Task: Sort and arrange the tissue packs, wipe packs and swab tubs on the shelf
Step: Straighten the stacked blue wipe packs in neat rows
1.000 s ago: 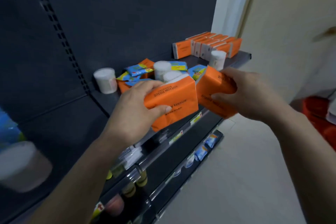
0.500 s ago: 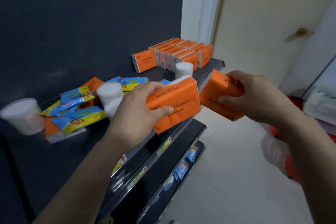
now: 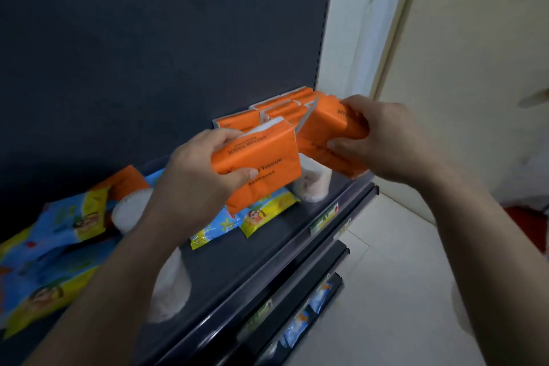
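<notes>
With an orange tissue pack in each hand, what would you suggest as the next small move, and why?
Probably lower the right pack, gripped by the right hand, onto the shelf beside the orange row: it hovers right at that row, nearer than the left pack in the left hand. Keep clear of the tub standing below it.

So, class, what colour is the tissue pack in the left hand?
The tissue pack is orange, clearest in the head view.
</notes>
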